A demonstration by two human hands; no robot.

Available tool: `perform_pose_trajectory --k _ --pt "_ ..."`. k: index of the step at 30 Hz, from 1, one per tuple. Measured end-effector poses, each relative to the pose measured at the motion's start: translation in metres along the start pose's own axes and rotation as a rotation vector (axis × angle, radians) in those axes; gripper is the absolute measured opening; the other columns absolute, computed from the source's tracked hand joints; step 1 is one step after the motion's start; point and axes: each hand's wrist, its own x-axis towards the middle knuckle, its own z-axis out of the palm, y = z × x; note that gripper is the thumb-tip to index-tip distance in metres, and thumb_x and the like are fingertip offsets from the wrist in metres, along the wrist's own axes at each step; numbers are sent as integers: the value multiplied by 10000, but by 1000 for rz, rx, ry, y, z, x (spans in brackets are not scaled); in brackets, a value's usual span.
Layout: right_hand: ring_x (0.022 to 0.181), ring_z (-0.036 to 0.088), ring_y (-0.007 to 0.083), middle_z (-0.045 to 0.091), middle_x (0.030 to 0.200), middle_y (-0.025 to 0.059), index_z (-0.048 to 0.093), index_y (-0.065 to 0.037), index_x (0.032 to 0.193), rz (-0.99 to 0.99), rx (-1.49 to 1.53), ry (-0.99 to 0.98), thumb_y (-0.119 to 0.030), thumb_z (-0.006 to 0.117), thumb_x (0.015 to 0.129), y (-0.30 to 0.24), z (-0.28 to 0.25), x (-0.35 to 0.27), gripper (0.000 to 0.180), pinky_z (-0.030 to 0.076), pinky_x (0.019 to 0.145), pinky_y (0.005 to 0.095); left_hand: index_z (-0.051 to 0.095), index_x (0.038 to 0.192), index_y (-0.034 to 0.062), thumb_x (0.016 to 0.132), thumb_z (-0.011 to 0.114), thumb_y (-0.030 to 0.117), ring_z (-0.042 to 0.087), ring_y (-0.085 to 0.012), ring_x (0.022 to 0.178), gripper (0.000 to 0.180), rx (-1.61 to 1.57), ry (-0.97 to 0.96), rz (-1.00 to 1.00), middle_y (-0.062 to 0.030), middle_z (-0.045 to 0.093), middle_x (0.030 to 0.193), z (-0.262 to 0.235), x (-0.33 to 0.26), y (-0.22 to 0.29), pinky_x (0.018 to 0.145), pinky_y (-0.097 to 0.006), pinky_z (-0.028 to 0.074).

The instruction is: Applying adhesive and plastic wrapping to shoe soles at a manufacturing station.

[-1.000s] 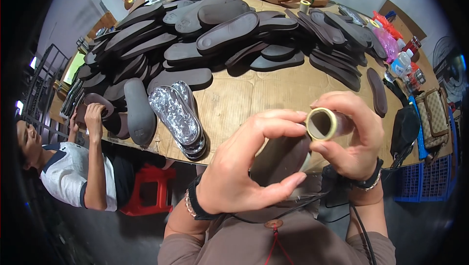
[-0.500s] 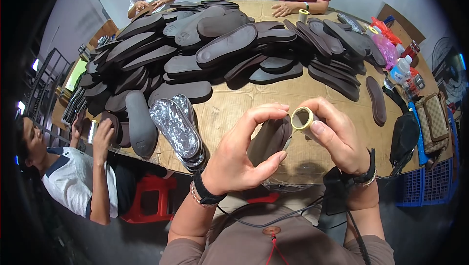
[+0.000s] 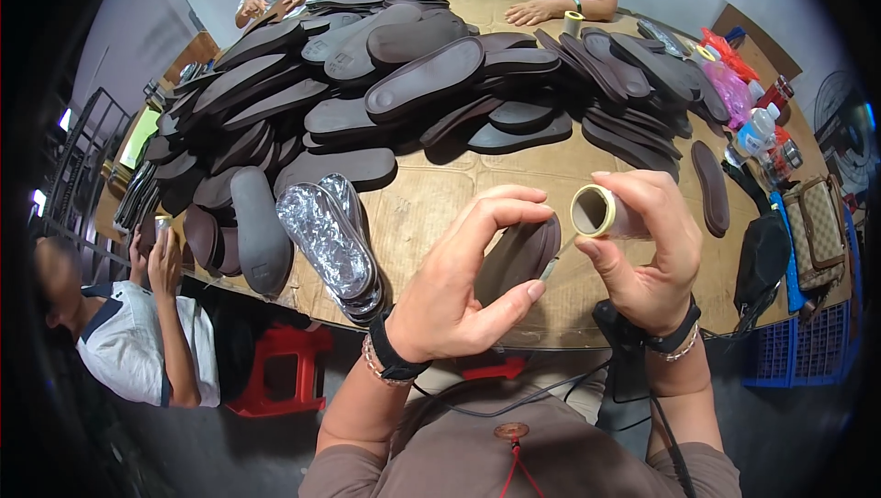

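Note:
My left hand (image 3: 448,291) is wrapped round a pair of dark brown shoe soles (image 3: 512,261), held upright above the near edge of the table. Beside it, my right hand (image 3: 659,264) grips a small roll of clear film (image 3: 628,219) with a pale yellow core, its open end facing left. A thin, twisted strip of film seems to run from the roll to the soles. Left of my hands lies a stack of soles wrapped in shiny clear film (image 3: 323,236), and a bare grey-brown sole (image 3: 261,232) rests next to it.
A big heap of loose soles (image 3: 424,78) covers the far and left table. A single sole (image 3: 709,188), a water bottle (image 3: 756,131) and a checked bag (image 3: 813,232) lie to the right. Another film roll (image 3: 573,24) stands at the back. Three co-workers sit round the table.
My right hand has moved the roll slightly right, away from the soles, and a strip now shows between them. Across the table, a co-worker's stack of soles has been lowered onto the heap.

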Motion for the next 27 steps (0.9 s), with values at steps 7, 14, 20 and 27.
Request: perform_pose_trajectory --k 7,14,20,27 --pt "828 678 286 676 973 140 688 -9 1157 -47 -154 74 -89 859 779 4 5 4 423 550 719 355 549 1346 -7 836 718 82 567 -352 1278 545 -21 27 12 -207 556 1379 2 2 -5 1098 -403 432" --pt "809 671 288 676 954 131 685 -15 1132 34 -142 59 -71 838 790 9 10 5 379 540 711 361 490 1423 -47 880 685 32 471 -304 1429 582 -60 -59 -40 -205 476 1470 -2 6 -9 1209 -431 359" --pt "812 674 293 675 950 130 683 -15 1120 64 -137 37 -64 830 794 15 13 5 361 540 712 364 513 1384 -33 874 684 88 540 -334 1322 551 -117 -6 -32 -205 529 1399 2 7 -16 1128 -408 420" --pt "817 679 292 677 956 135 688 -13 1137 61 -112 44 -76 846 782 15 10 3 394 551 724 366 503 1389 -27 866 688 66 529 -316 1342 563 -134 -9 -12 -199 517 1426 3 5 -18 1133 -406 422"
